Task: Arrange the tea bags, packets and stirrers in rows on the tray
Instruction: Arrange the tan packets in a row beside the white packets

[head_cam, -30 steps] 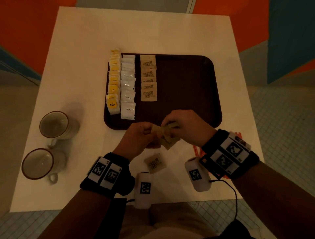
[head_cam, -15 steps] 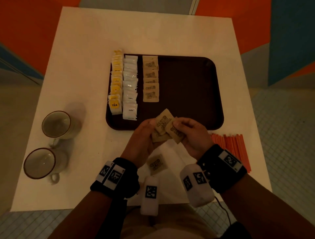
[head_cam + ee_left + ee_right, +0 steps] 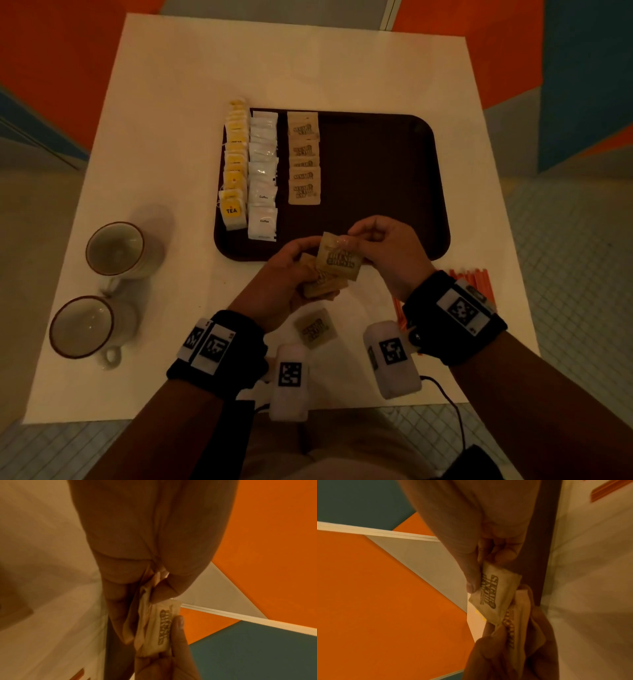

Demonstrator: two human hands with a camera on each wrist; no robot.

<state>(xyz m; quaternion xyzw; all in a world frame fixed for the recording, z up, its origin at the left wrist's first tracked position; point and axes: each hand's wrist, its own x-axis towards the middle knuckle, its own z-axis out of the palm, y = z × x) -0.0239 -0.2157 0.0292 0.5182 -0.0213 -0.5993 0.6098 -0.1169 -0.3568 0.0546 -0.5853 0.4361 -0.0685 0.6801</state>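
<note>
On the dark brown tray lie a row of yellow tea bags, a row of white coffee packets and a row of brown sugar packets. Over the tray's near edge my left hand grips a small stack of brown sugar packets. My right hand pinches the top sugar packet by its far edge. One more sugar packet lies on the table near me. Orange stirrers lie on the table right of the tray.
Two empty cups stand on the white table at the left. The tray's right half is bare. The table edges are close on all sides, with tiled floor beyond.
Both hands rose from the table's near part toward the tray's near edge with the packets. The right hand now draws one packet off the stack in the left hand.
</note>
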